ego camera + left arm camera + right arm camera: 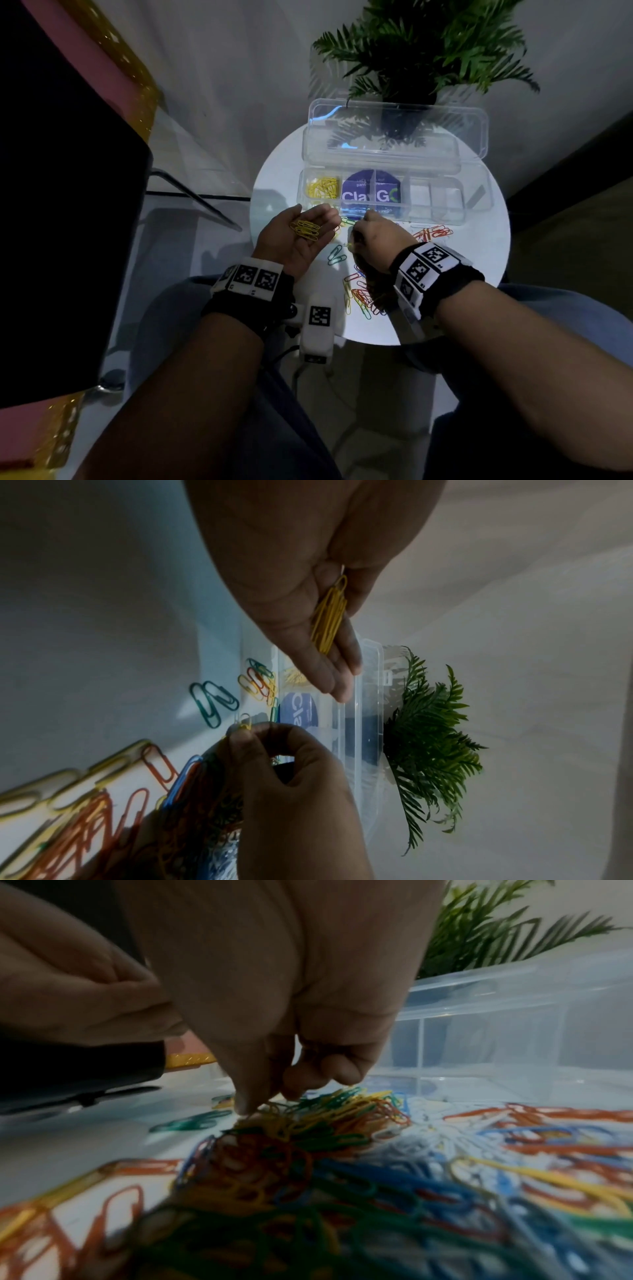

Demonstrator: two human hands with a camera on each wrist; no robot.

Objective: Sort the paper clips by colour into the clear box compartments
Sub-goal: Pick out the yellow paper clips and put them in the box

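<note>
The left hand (291,588) lies palm-open, yellow clips (329,615) cradled along its fingers above the clear box (363,723); the right hand (291,777) pinches one yellow clip (244,725); mixed clips (103,804) litter the white tabletop (103,615); green fronds (431,750) beyond.

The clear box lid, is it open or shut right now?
Open. The lid is swung back toward the plant, leaving the clear box compartments uncovered.
</note>
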